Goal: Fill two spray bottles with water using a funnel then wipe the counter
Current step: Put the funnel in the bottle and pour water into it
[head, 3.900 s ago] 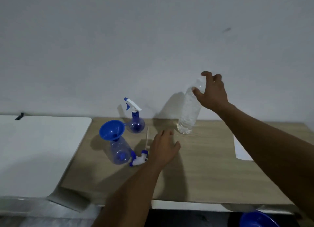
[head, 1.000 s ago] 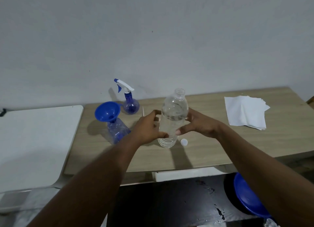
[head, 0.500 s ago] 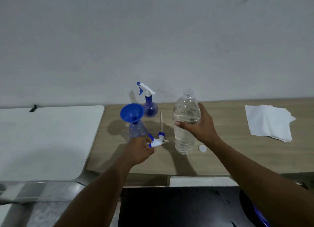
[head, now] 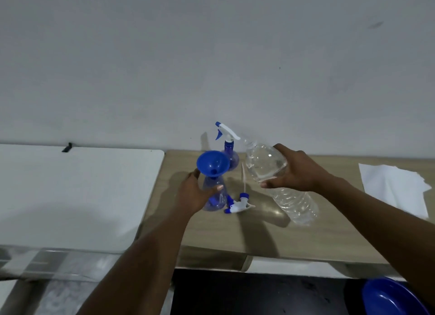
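Note:
A blue funnel (head: 213, 163) sits in the neck of an open blue spray bottle (head: 215, 197) on the wooden counter (head: 235, 230). My left hand (head: 194, 193) grips that bottle's body. My right hand (head: 294, 171) holds a clear water bottle (head: 277, 180), uncapped, lifted off the counter and tilted with its mouth up and to the left, to the right of the funnel. The bottle's removed spray head (head: 239, 205) with its white tube lies just right of the open bottle. A second blue spray bottle (head: 229, 149) with its head on stands behind, by the wall.
A folded white paper towel (head: 395, 187) lies at the counter's right. A white table (head: 70, 192) adjoins the counter on the left. A blue bowl (head: 390, 298) sits low at the bottom right, below the counter edge.
My right hand lifted the water bottle off the counter and tilted its mouth toward the funnel. My left hand left the spray head and took hold of the open spray bottle.

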